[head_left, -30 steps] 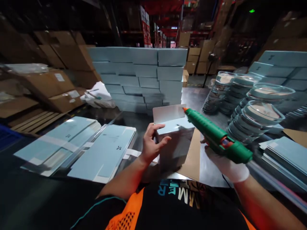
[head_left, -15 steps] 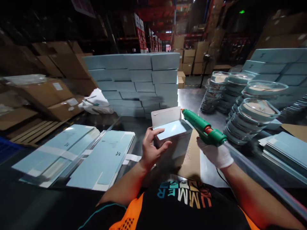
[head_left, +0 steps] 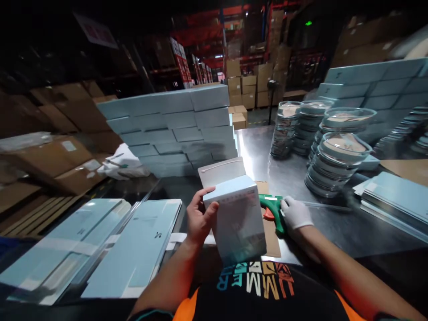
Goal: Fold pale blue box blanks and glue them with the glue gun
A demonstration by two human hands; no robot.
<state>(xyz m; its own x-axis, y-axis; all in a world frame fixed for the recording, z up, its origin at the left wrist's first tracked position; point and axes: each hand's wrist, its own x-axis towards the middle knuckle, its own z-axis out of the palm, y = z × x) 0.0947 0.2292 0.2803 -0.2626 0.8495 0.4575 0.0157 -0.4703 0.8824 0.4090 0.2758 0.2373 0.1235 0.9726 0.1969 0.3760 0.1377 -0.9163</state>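
Observation:
My bare left hand [head_left: 198, 218] grips a small pale-blue carton [head_left: 238, 214] by its left side and holds it tilted over the table, its white flap standing open at the back. My right hand [head_left: 295, 214], in a white glove, rests on a green glue gun [head_left: 271, 208] that lies flat on a brown cardboard sheet [head_left: 269, 236] just right of the carton. Most of the gun is hidden behind the carton.
Flat pale-blue carton blanks [head_left: 137, 249] lie in stacks at the left. A wall of folded blue boxes [head_left: 174, 129] stands behind. Stacks of clear round lids [head_left: 334, 160] and more blue blanks [head_left: 394, 200] fill the right of the steel table [head_left: 321, 223].
The glue gun came down from beside the carton's flap and now lies on the cardboard under my right hand. My left hand lifted and tilted the carton toward me.

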